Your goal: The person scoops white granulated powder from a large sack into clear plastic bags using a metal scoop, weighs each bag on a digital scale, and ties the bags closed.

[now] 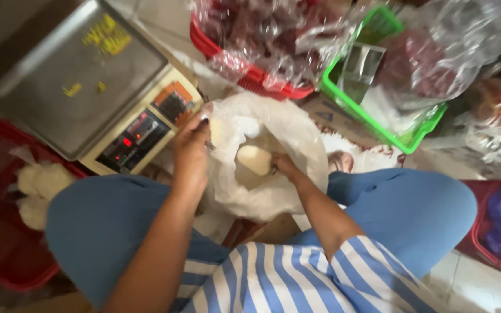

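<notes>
A large white plastic bag (288, 136) sits open on the floor between my knees. My left hand (191, 152) pinches the bag's left rim and holds it up. My right hand (285, 166) reaches into the bag's mouth and grips a pale, cream-coloured lump (254, 159). My blue trousers and striped shirt fill the lower part of the view.
A metal-topped electronic scale (76, 81) with a lit display stands at the upper left. A red basket (1, 232) with white lumps is at the left. A red basket (250, 75) and a green basket (378, 122), both with clear bags, lie beyond.
</notes>
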